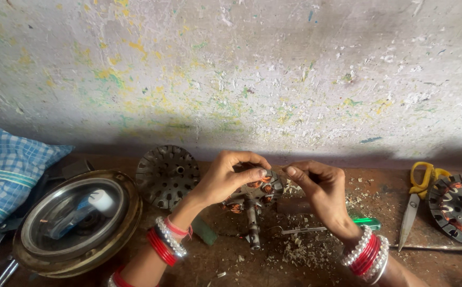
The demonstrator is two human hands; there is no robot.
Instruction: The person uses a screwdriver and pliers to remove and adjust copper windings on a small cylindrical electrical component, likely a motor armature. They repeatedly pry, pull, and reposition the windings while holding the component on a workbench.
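centre frame, on the bench (294,266): left hand (225,178) and right hand (321,194), grip pinched at the rim of a stator (252,194) with copper coils on its upright shaft. some slots wound; remainder hidden, progress unclear. scissors (419,196) right, metal bowl (77,223) lower left.

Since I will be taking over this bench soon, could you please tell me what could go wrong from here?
1. The round metal stator with copper coils is held only at its top by the left hand and right hand, so it might tip on its shaft.
2. The yellow-handled scissors lie near the right wrist and could be knocked.
3. Loose pale shavings on the brown wooden bench may get into the coils.
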